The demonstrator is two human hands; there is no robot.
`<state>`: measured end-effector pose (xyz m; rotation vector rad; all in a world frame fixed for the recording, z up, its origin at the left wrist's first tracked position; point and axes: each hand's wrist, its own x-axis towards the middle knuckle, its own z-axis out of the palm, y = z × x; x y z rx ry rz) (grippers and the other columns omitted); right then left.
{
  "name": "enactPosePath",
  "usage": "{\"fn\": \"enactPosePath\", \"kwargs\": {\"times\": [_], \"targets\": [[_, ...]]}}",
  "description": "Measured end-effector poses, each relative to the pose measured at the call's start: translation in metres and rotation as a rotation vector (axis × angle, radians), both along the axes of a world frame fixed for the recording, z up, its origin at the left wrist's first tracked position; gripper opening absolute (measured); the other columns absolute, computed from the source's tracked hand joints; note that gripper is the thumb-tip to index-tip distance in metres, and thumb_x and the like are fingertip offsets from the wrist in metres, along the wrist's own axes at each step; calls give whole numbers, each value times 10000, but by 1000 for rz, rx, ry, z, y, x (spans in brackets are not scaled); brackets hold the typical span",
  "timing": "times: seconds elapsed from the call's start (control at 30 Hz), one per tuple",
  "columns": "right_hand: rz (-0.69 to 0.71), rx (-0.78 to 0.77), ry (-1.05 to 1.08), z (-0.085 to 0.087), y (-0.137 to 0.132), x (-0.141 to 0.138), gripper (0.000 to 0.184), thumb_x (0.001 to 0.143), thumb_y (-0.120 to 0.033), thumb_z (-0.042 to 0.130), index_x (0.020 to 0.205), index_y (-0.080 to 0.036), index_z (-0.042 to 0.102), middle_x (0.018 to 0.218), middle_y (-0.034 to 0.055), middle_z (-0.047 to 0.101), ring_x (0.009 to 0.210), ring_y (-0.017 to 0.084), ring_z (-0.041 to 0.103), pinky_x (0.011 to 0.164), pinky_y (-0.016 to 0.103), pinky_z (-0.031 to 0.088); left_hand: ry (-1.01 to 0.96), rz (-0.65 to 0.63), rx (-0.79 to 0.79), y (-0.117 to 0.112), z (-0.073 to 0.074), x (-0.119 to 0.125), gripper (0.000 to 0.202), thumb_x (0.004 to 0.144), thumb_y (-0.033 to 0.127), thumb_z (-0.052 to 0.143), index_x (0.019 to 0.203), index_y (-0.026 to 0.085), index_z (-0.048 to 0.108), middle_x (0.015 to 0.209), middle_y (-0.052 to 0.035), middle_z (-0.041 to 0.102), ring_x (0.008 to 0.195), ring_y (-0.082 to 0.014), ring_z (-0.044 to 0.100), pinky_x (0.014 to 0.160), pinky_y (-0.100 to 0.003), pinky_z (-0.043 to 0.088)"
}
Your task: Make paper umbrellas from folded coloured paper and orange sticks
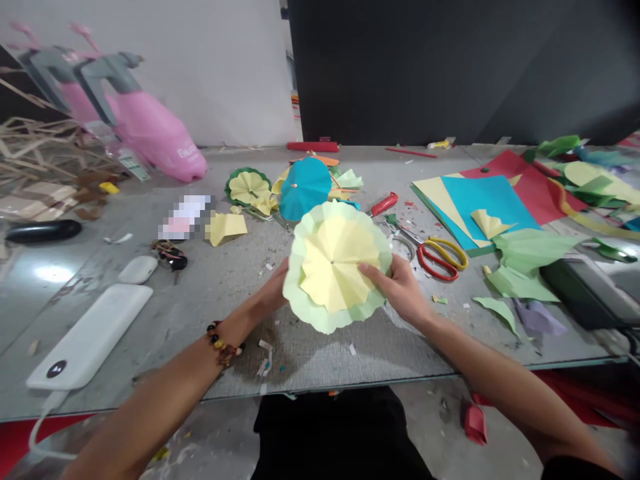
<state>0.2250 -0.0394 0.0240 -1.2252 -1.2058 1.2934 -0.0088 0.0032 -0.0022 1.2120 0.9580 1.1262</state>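
A scuffed grey table (280,363) fills the view, a black wall (425,67) beyond it (paper scraps (265,347) litter the top). The left hand (274,288) and right hand (403,290) grip a pleated paper rosette (330,267) by opposite edges, above the table. Scissors (435,250) lie at 2 o'clock, a pink spray bottle (155,140) at 10, a white power bank (87,337) at 8.

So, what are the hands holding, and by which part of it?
A pleated yellow-and-green paper rosette, held at opposite rims by the left hand and the right hand.
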Motion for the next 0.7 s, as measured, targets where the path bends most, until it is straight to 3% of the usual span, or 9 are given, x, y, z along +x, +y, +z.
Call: {"fn": "enactPosePath", "kwargs": {"times": [0.13, 0.2, 0.3, 0.37, 0.47, 0.6, 0.7], "targets": [[120, 42, -14, -7, 0, -1, 393, 838, -476, 721, 1088, -178, 663, 998, 95, 754, 792, 201, 714, 632, 291, 600, -19, -312, -7, -2, 3, 5, 472, 771, 437, 804, 1154, 176, 719, 1073, -123, 757, 980, -296, 725, 809, -374, 610], [207, 98, -46, -8, 1, -1, 368, 842, -450, 711, 1084, -177, 665, 975, 73, 744, 814, 193, 696, 677, 297, 593, -16, -372, 14, -2, 4, 6, 491, 787, 414, 815, 1202, 179, 699, 1159, -123, 740, 1048, -277, 712, 883, -358, 594], [304, 199, -99, -5, 1, -2, 317, 851, -404, 699, 1079, -185, 681, 1009, 57, 727, 884, 192, 670, 747, 298, 571, 41, -287, 23, 0, 3, 7, 430, 771, 409, 838, 1107, 159, 738, 1140, -122, 752, 1010, -257, 723, 860, -323, 596], [316, 223, -109, -3, 1, -2, 308, 862, -416, 688, 1075, -193, 686, 1006, 52, 716, 882, 185, 657, 710, 275, 549, 62, -221, 22, 1, 1, 7, 403, 768, 430, 838, 1045, 149, 756, 1091, -119, 767, 958, -249, 732, 814, -310, 602], [272, 123, -72, -3, 1, -3, 347, 920, -515, 598, 1058, -208, 679, 925, 39, 700, 785, 158, 640, 611, 240, 520, 58, -149, 29, 3, 0, 7, 385, 759, 437, 846, 1007, 154, 766, 1048, -104, 778, 923, -237, 737, 788, -299, 607], [192, -16, 42, -5, -1, -3, 525, 945, -680, 441, 960, -207, 669, 788, 31, 660, 657, 143, 611, 595, 267, 548, 44, -100, 55, 3, -1, 7, 353, 746, 420, 861, 967, 160, 771, 1009, -87, 784, 881, -215, 740, 771, -284, 609], [198, 25, 14, -2, -1, -3, 485, 888, -673, 566, 930, -199, 658, 729, 16, 627, 640, 143, 597, 575, 260, 529, 60, -87, 92, 2, 0, 8, 328, 738, 410, 867, 925, 158, 772, 954, -77, 788, 829, -199, 737, 736, -271, 606]]}}
